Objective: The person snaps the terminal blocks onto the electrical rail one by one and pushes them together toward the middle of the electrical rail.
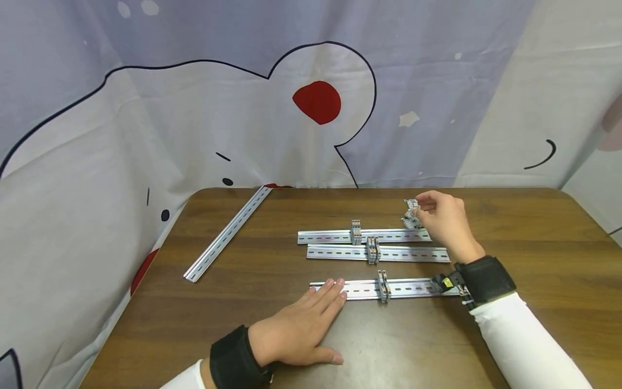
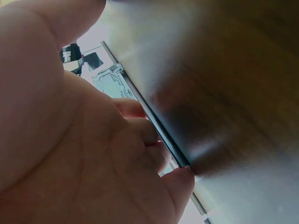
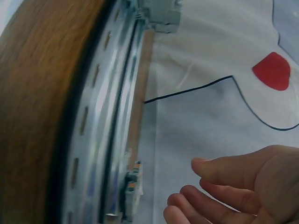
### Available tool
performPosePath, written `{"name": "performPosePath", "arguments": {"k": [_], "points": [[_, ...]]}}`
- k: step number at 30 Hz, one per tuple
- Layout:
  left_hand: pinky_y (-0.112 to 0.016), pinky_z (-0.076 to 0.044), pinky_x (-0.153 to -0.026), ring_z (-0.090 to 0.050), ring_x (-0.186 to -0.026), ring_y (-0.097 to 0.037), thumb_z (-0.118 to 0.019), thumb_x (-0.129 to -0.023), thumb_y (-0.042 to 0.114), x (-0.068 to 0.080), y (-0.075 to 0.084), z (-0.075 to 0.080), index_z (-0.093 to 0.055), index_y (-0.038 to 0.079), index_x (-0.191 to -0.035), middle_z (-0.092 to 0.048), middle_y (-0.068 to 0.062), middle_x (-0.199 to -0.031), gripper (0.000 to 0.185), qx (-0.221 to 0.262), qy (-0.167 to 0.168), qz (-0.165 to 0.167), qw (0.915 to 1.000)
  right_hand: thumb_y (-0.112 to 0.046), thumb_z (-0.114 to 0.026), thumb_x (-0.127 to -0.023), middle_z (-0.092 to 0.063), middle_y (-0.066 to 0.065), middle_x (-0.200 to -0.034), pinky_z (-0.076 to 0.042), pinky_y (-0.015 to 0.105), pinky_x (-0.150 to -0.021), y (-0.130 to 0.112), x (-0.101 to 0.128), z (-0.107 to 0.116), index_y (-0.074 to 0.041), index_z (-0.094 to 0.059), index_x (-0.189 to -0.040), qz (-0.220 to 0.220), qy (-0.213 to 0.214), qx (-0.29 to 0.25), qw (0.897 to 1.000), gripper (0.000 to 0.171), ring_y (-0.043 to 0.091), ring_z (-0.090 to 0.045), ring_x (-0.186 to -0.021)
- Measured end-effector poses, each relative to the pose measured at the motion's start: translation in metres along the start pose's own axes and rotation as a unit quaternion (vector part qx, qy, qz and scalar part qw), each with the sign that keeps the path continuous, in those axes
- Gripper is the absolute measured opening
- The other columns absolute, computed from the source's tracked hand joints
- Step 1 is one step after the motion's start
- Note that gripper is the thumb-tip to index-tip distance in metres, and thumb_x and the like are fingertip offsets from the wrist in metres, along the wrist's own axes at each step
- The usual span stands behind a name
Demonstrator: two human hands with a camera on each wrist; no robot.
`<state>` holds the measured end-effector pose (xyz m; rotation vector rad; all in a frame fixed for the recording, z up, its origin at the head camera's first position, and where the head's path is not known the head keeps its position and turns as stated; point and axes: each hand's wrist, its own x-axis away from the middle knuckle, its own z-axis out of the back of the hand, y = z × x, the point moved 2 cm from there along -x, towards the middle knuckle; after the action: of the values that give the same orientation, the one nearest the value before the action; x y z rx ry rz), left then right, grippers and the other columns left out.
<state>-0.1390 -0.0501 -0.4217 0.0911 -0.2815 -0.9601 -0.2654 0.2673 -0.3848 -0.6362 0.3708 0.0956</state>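
Note:
Three metal DIN rails lie side by side on the wooden table point(image 1: 534, 237): a far rail point(image 1: 330, 236), a middle rail point(image 1: 413, 254) and a near rail point(image 1: 408, 288). Each carries a small grey terminal block point(image 1: 356, 232) point(image 1: 372, 250) point(image 1: 383, 286). My right hand point(image 1: 424, 208) pinches a loose grey terminal block point(image 1: 411, 212) just above the far rail's right end. My left hand point(image 1: 326, 296) lies flat on the table, fingertips on the near rail's left end. In the left wrist view my fingers point(image 2: 140, 140) touch that rail point(image 2: 156, 126). The right wrist view shows my curled fingers point(image 3: 224, 186) beside the rails point(image 3: 93, 140).
A fourth, bare rail point(image 1: 225, 233) lies diagonally at the table's far left. A printed cloth backdrop point(image 1: 311, 108) hangs behind the table and down its left side. Black wrist straps point(image 1: 486, 278) sit on both forearms.

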Motion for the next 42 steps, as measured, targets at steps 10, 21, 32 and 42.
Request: {"name": "performPosePath", "arguments": {"k": [10, 21, 32, 42], "points": [[-0.047, -0.021, -0.118, -0.005, -0.150, -0.029, -0.047, -0.089, 0.069, 0.000, 0.002, 0.002, -0.016, 0.005, -0.156, -0.001, -0.015, -0.163, 0.098, -0.003, -0.002, 0.007, 1.0000, -0.010, -0.074, -0.081, -0.068, 0.028, -0.103, -0.046, 0.056, -0.083, 0.015, -0.004, -0.008, 0.006, -0.068, -0.113, -0.025, -0.056, 0.073, 0.995, 0.036, 0.044, -0.062, -0.097], [-0.047, -0.021, -0.118, -0.004, -0.150, -0.029, -0.048, -0.089, 0.068, 0.000, 0.001, 0.002, -0.016, 0.004, -0.156, -0.001, -0.015, -0.163, 0.098, 0.004, -0.008, 0.008, 0.9999, -0.008, -0.077, -0.078, -0.068, 0.027, -0.098, -0.048, 0.055, -0.078, 0.022, -0.003, -0.011, 0.008, -0.068, -0.109, -0.025, -0.080, 0.098, 0.992, 0.036, 0.044, -0.063, -0.092], [-0.047, -0.021, -0.118, -0.003, -0.150, -0.029, -0.047, -0.089, 0.069, -0.001, 0.000, 0.000, -0.015, 0.005, -0.156, 0.000, -0.015, -0.163, 0.098, 0.001, -0.008, 0.005, 1.0000, -0.008, -0.069, -0.078, -0.070, 0.024, -0.092, -0.050, 0.052, -0.069, 0.018, -0.003, -0.010, 0.006, -0.069, -0.105, -0.001, -0.051, 0.113, 0.992, 0.032, 0.038, -0.066, -0.081], [-0.047, -0.022, -0.118, -0.005, -0.150, -0.030, -0.047, -0.089, 0.069, -0.001, 0.002, 0.002, -0.016, 0.004, -0.156, -0.002, -0.015, -0.163, 0.098, -0.010, -0.005, 0.010, 0.9999, 0.003, -0.057, -0.077, -0.067, 0.018, -0.076, -0.032, 0.035, -0.041, 0.013, -0.002, -0.001, 0.004, -0.067, -0.112, 0.030, 0.003, 0.149, 0.988, 0.036, 0.019, -0.040, -0.047]]}}
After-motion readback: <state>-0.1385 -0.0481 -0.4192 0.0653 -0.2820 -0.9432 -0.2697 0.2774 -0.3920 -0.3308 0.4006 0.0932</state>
